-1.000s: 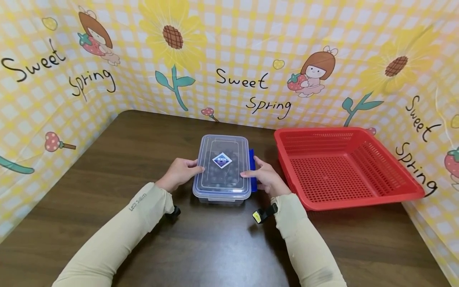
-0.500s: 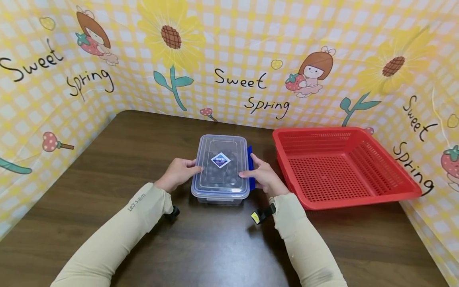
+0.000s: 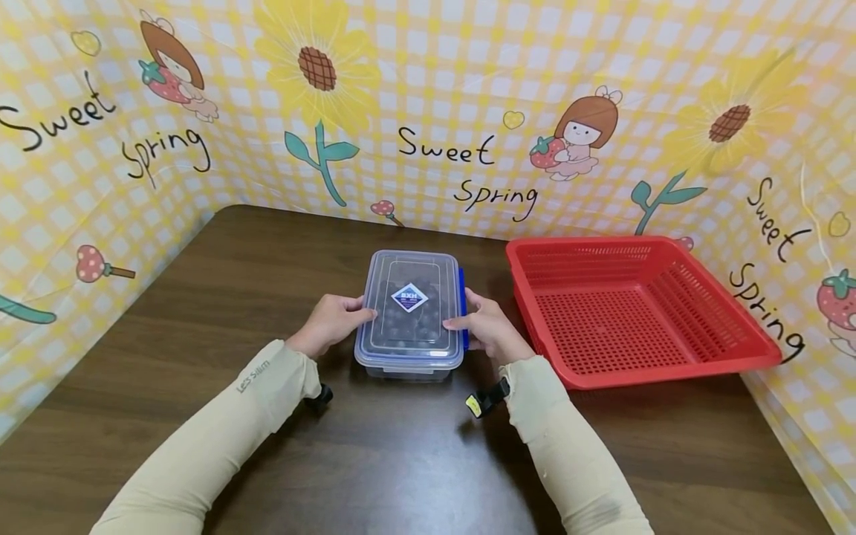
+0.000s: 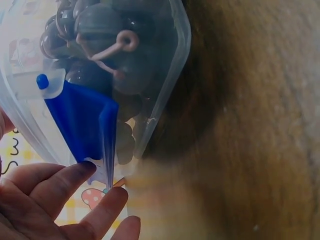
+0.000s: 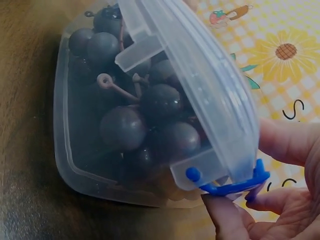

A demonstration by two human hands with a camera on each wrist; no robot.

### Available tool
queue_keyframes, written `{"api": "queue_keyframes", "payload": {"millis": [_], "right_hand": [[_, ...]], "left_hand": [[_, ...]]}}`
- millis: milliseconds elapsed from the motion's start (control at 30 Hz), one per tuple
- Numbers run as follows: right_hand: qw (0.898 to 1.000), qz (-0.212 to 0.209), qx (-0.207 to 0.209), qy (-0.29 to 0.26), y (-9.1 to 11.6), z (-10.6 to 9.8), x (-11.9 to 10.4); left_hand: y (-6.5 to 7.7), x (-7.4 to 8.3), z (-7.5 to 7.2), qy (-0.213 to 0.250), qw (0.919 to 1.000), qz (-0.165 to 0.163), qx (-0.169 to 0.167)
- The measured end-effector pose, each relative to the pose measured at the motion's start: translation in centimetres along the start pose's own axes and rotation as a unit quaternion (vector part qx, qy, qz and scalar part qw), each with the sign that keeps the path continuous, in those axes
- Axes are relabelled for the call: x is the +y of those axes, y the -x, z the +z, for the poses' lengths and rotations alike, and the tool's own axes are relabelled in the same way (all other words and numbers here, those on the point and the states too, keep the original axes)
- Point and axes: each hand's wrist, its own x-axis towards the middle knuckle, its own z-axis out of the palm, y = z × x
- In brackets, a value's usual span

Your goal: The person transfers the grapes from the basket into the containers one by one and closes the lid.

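Note:
A clear plastic food container (image 3: 409, 269) with a lid and a diamond label lies on the table between both hands. Dark round grapes (image 5: 122, 127) show through its walls. My left hand (image 3: 329, 323) grips the left side, thumb on the lid edge; its fingers touch a blue latch (image 4: 82, 120) in the left wrist view. On the right, my right hand (image 3: 491, 327) has its thumb on the lid and its fingers curled at the other blue latch (image 5: 235, 187), which sticks out from the lid edge in the right wrist view.
A red perforated basket (image 3: 642, 374) stands to the right of the container, close to the right hand. Behind the brown wooden table (image 3: 167, 297) hangs a yellow checked cloth (image 3: 441, 67) with flower prints, which also lines both sides.
The right latch has swung inward toward the container's side, with the fingers of my right hand on it. My left hand keeps its hold on the left side.

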Motion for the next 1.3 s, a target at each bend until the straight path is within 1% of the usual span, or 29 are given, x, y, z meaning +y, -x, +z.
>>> {"api": "queue_keyframes", "payload": {"millis": [200,500,733,900,1033,1067,1167,1233,1300], "right_hand": [[1.000,0.002,0.006,0.022,0.1,0.3,-0.5],[0.999,0.012,0.014,0.048,0.3,0.3,-1.1],[0.998,0.013,0.002,0.065,0.5,0.7,-1.4],[0.997,0.005,-0.002,0.079,0.5,0.6,-1.6],[0.996,0.009,-0.008,0.086,0.6,0.6,-1.7],[0.996,0.010,-0.008,0.089,0.6,0.5,-1.7],[0.995,0.011,-0.007,0.097,0.6,0.5,-1.7],[0.995,0.011,-0.008,0.099,0.5,0.5,-1.6],[0.995,0.011,-0.008,0.102,0.5,0.5,-1.5]], "left_hand": [[-0.1,0.1,-0.2,-0.013,0.9999,-0.004,0.000],[-0.3,0.1,0.0,-0.012,0.9999,0.005,0.007],[0.0,0.0,0.0,-0.017,0.9998,0.006,0.010],[0.0,0.0,0.0,-0.018,0.9996,0.018,0.013],[0.0,-0.3,0.0,-0.019,0.9997,0.015,0.004],[-0.1,-0.4,0.0,-0.016,0.9998,0.014,-0.001],[-0.4,-0.6,-0.2,0.012,0.9997,-0.001,-0.022],[-0.7,-0.7,-0.5,0.042,0.9982,-0.020,-0.038],[-1.1,-0.8,-0.8,0.076,0.9946,-0.047,-0.054]]}}
